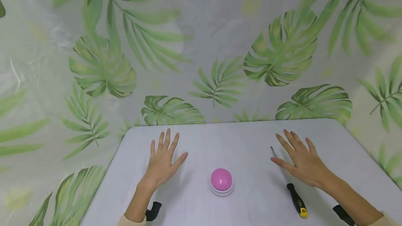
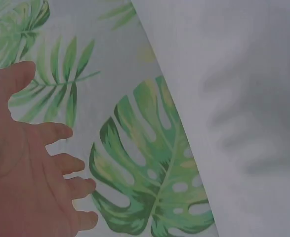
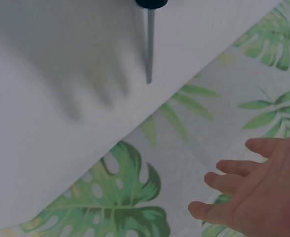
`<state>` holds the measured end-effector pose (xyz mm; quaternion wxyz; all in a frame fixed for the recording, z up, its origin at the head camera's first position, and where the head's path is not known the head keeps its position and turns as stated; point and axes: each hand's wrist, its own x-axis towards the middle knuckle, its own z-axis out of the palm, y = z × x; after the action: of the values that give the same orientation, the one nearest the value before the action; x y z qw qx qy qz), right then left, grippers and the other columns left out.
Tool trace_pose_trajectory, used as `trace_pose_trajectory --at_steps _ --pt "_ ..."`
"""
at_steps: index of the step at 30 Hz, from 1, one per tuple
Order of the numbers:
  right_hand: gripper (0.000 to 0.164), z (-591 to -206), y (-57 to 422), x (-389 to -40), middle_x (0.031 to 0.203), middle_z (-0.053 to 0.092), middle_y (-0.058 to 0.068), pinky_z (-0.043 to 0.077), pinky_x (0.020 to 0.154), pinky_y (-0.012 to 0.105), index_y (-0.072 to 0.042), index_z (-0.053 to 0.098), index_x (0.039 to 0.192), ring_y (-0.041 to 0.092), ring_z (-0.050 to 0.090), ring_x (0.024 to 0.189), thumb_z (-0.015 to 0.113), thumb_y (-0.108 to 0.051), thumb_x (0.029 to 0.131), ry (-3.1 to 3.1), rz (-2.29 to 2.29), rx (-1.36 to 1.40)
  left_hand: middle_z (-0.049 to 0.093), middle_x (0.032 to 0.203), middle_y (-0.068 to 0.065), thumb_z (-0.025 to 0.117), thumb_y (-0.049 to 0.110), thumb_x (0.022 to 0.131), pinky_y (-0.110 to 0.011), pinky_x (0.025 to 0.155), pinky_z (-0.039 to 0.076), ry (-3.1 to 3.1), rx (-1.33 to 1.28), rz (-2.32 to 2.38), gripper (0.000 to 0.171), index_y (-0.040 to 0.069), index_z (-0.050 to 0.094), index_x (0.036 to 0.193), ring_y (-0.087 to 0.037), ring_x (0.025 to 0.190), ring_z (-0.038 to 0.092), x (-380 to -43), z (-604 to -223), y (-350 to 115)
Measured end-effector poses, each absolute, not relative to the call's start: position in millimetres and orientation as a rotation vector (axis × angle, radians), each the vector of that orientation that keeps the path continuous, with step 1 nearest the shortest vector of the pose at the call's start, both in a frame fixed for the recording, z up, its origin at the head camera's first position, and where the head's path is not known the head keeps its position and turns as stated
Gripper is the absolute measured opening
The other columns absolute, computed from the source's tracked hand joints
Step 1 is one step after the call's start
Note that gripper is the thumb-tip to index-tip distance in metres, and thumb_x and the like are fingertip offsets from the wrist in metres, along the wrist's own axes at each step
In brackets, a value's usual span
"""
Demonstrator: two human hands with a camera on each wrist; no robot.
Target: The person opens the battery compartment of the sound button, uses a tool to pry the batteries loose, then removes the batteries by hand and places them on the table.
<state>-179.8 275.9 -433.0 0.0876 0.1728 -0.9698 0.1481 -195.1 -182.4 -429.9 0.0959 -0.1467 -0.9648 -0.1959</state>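
Observation:
My left hand (image 1: pixel 161 165) hovers over the left part of the white table, fingers spread and straight, holding nothing; its palm (image 2: pixel 26 177) shows in the left wrist view. On the right, my right hand (image 1: pixel 303 163) is likewise spread with nothing in it, its shadow falling on the tabletop. Beneath it lies a screwdriver (image 1: pixel 296 200) with a black and yellow handle; its metal shaft (image 3: pixel 150 47) points toward the far edge and is partly covered by the hand in the head view. Between the hands sits a pink dome (image 1: pixel 221 179) on a round white base.
The white table (image 1: pixel 251 138) has rounded far corners. Behind and around it hangs or lies a pale sheet (image 1: pixel 216 27) printed with green leaves. A black strap piece (image 1: pixel 153 211) is at the left wrist, another (image 1: pixel 343 215) at the right.

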Motion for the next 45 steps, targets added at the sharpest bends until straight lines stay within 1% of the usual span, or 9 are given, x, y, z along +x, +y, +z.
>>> trace_pose_trajectory --at_steps 6,9,13,17,24,27,31,39,45 --pt "0.089 -435.4 246.2 -176.6 0.167 0.028 0.024 0.015 0.116 0.075 -0.012 0.032 0.162 0.046 0.029 0.152 0.064 -0.061 0.095 -2.884 0.417 0.625 0.013 0.173 -0.019 0.063 0.056 0.097 -0.060 0.129 0.010 -2.946 -0.566 -0.625 0.087 0.010 0.031 0.163 -0.039 0.162 0.009 -192.0 -434.7 -164.5" --pt "0.087 -442.0 227.5 -173.9 0.166 0.032 0.023 0.018 0.116 0.074 -0.012 0.036 0.161 0.047 0.032 0.151 0.064 -0.062 0.094 -2.902 0.425 0.699 0.016 0.172 -0.020 0.069 0.054 0.094 -0.059 0.128 0.016 -3.000 -0.640 -0.683 0.087 0.008 0.036 0.161 -0.040 0.161 0.012 -189.8 -442.3 -154.1" --pt "0.085 -452.4 205.3 -170.9 0.164 0.037 0.021 0.021 0.116 0.074 -0.012 0.041 0.159 0.047 0.037 0.150 0.065 -0.061 0.094 -2.906 0.440 0.803 0.022 0.170 -0.023 0.076 0.051 0.089 -0.059 0.126 0.023 -3.045 -0.752 -0.677 0.090 0.005 0.041 0.157 -0.042 0.159 0.020 -188.7 -457.7 -139.6" --pt "0.083 -460.6 189.3 -169.8 0.162 0.041 0.021 0.025 0.115 0.074 -0.013 0.043 0.158 0.046 0.042 0.148 0.068 -0.058 0.093 -2.900 0.441 0.881 0.026 0.169 -0.024 0.081 0.051 0.085 -0.055 0.126 0.028 -3.074 -0.837 -0.625 0.095 0.003 0.040 0.157 -0.039 0.158 0.025 -187.4 -473.0 -129.4" --pt "0.084 -472.5 175.4 -169.8 0.157 0.048 0.021 0.032 0.112 0.073 -0.011 0.048 0.154 0.045 0.048 0.142 0.067 -0.063 0.091 -2.888 0.401 0.981 0.027 0.168 -0.023 0.086 0.051 0.080 -0.056 0.123 0.032 -3.075 -0.864 -0.629 0.099 0.006 0.042 0.157 -0.039 0.158 0.026 -181.8 -490.5 -125.1" --pt "0.084 -476.9 170.8 -170.1 0.156 0.048 0.023 0.032 0.112 0.073 -0.011 0.049 0.153 0.046 0.048 0.142 0.069 -0.063 0.090 -2.908 0.405 1.007 0.027 0.168 -0.024 0.086 0.049 0.081 -0.056 0.122 0.033 -3.067 -0.878 -0.669 0.095 0.006 0.045 0.155 -0.039 0.158 0.026 -181.0 -495.1 -123.8" --pt "0.083 -481.1 163.1 -170.6 0.156 0.047 0.025 0.032 0.114 0.072 -0.010 0.051 0.152 0.048 0.046 0.143 0.073 -0.058 0.088 -2.930 0.393 1.031 0.028 0.168 -0.024 0.086 0.045 0.083 -0.055 0.122 0.034 -3.068 -0.887 -0.696 0.087 0.006 0.049 0.152 -0.038 0.158 0.027 -181.3 -499.6 -120.6" --pt "0.078 -486.8 153.6 -174.4 0.155 0.049 0.026 0.034 0.112 0.072 -0.006 0.054 0.148 0.049 0.047 0.142 0.073 -0.054 0.089 -2.889 0.388 1.047 0.029 0.168 -0.022 0.084 0.041 0.085 -0.053 0.124 0.031 -3.065 -0.903 -0.671 0.074 0.008 0.055 0.145 -0.037 0.158 0.026 -183.1 -502.4 -112.9" --pt "0.071 -488.3 149.0 -176.5 0.153 0.050 0.027 0.036 0.111 0.073 -0.003 0.058 0.142 0.049 0.048 0.141 0.075 -0.048 0.090 -2.876 0.430 1.039 0.029 0.168 -0.021 0.082 0.043 0.086 -0.052 0.125 0.030 -3.073 -0.920 -0.630 0.073 0.006 0.056 0.144 -0.037 0.158 0.026 -184.6 -502.8 -111.3"
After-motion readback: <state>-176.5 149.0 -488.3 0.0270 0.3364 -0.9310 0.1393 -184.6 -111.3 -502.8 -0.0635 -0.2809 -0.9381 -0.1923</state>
